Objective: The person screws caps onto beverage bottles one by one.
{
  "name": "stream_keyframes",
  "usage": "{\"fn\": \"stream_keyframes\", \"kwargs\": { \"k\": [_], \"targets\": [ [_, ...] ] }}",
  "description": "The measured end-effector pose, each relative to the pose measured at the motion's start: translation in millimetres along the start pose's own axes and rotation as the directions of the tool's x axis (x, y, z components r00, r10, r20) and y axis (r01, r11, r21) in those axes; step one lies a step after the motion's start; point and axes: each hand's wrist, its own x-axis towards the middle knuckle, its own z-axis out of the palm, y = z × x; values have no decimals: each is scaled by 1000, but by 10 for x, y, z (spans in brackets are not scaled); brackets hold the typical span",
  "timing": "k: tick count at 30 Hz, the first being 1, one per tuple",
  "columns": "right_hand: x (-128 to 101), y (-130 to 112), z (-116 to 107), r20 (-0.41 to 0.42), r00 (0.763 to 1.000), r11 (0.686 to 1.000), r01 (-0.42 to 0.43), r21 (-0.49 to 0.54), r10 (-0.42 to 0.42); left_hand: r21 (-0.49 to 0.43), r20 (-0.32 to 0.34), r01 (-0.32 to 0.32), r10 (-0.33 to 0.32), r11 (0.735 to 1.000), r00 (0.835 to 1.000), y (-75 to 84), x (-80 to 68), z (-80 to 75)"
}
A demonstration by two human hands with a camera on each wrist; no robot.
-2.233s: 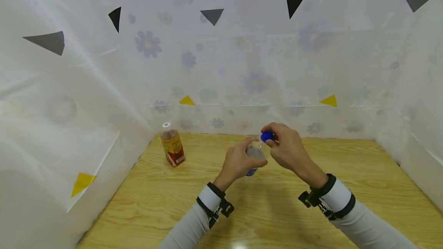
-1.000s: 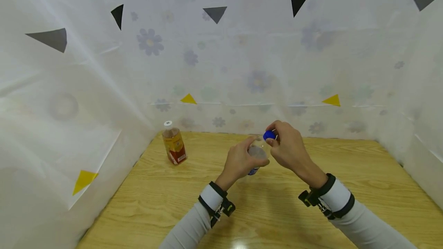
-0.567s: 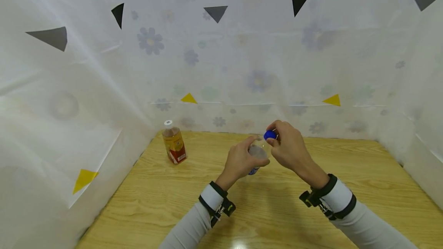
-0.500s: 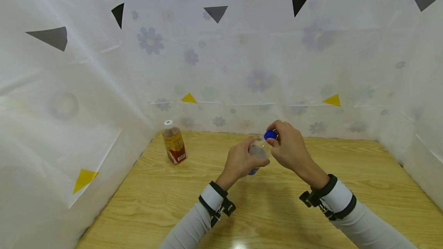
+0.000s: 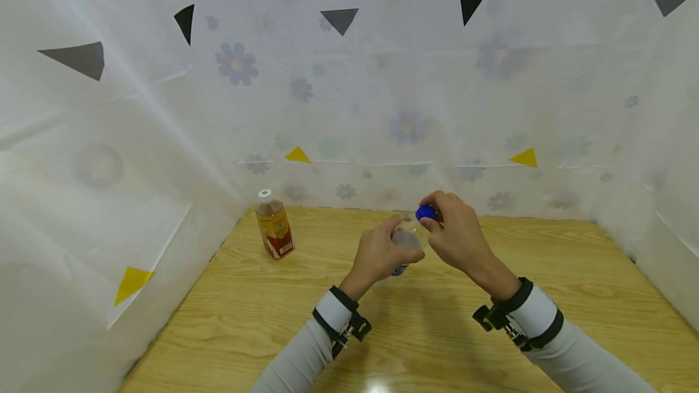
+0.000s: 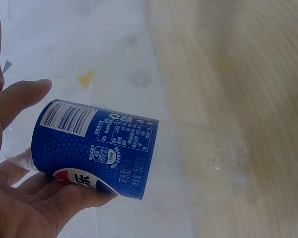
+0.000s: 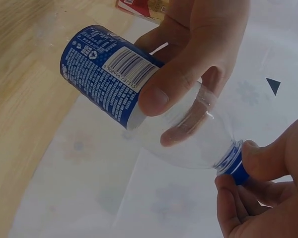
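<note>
With the left hand [image 5: 379,251] wrapped round the clear bottle [image 7: 139,104] above the desk [image 5: 546,296] and the right hand [image 5: 455,232] pinching its blue cap [image 5: 424,213], squeezing could crumple it.

Clear blue-labelled bottle [image 7: 139,94], blue cap [image 7: 234,161] on, held tilted.

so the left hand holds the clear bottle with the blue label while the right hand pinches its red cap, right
Not quite: the cap is blue, not red, as the right wrist view shows. The rest stands: the left hand holds the clear bottle with the blue label, and the right hand pinches its cap.
</note>
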Motion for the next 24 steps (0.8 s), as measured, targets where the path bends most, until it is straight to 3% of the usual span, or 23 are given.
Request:
{"fn": "stream_keyframes", "kwargs": {
  "k": [10, 24],
  "targets": [
    [-47, 44, 31, -46, 998, 999, 43, 31, -41, 2, 2, 3, -3, 1000, 1000, 13, -3, -12],
    [-119, 17, -66, 92, 993, 996, -68, -57, 73, 35, -4, 2, -2, 999, 1000, 19, -1, -6]
  ]
}}
